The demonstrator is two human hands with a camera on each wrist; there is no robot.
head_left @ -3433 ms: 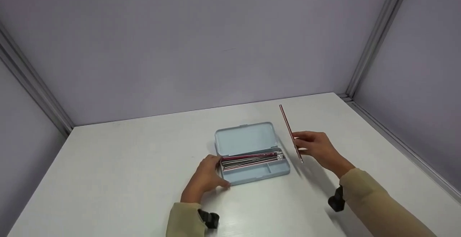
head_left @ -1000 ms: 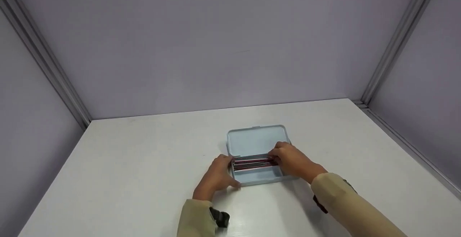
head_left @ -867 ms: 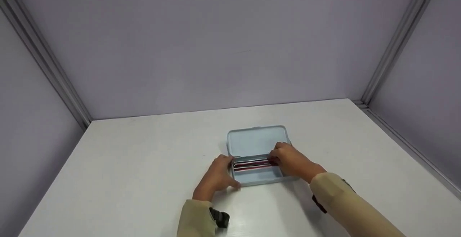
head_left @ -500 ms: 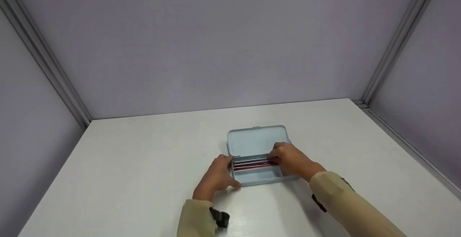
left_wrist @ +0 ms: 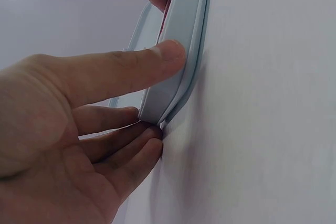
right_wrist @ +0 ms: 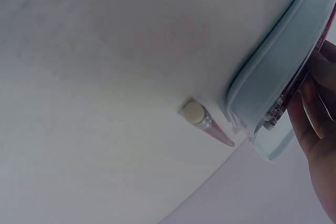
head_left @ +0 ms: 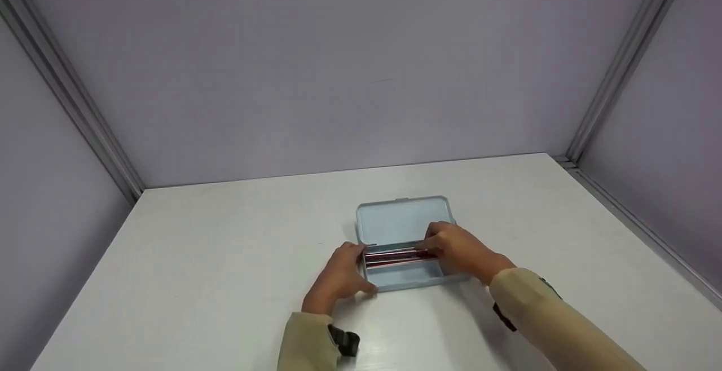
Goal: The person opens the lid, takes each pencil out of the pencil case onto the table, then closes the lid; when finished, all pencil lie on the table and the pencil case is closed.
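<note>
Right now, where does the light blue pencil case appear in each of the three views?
Head: the pencil case lies open at centre, between both hands.
Left wrist: its edge runs up the middle, with the left hand holding its end.
Right wrist: at the right edge, beside the right hand's fingers.
Shared landmark: the red pencils inside it.

The rectangular plastic pencil case (head_left: 401, 220) is pale blue. The slim pencils (head_left: 395, 256) inside are red and silver-striped. The flat table (head_left: 225, 247) is plain white.

place: bare recording booth | evidence: plain lilac walls (head_left: 338, 66), metal corner rails (head_left: 626, 61), white table (head_left: 197, 258)
</note>
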